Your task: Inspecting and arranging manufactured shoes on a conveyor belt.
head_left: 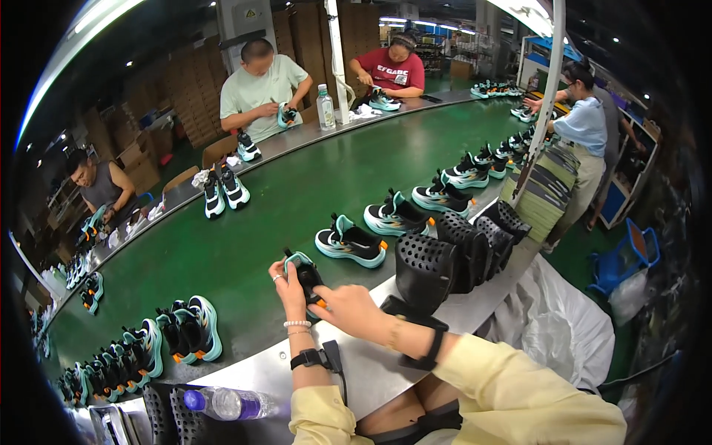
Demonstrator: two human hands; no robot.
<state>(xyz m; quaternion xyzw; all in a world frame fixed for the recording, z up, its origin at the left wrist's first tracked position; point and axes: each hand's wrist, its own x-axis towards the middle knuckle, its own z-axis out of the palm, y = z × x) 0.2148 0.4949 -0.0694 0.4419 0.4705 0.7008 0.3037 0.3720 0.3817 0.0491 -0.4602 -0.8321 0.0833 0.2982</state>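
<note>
Black-and-teal sneaker point(305, 276) held upright at the near edge of the green conveyor belt point(297, 193), over the steel ledge point(356, 363); clasped from the left by the left hand point(289, 289), fingers curled around its heel; gripped from the right by the right hand point(348, 308), fingers closed near the orange-tabbed side; apparently mid-inspection or fitting, judged from the hold; next move likely calling for a steady turn of the shoe; finished sneakers point(348, 241) lined just beyond on the belt; black perforated trays point(445, 259) stacked to the right; plastic bottle point(222, 403) lying well to the near left.
</note>
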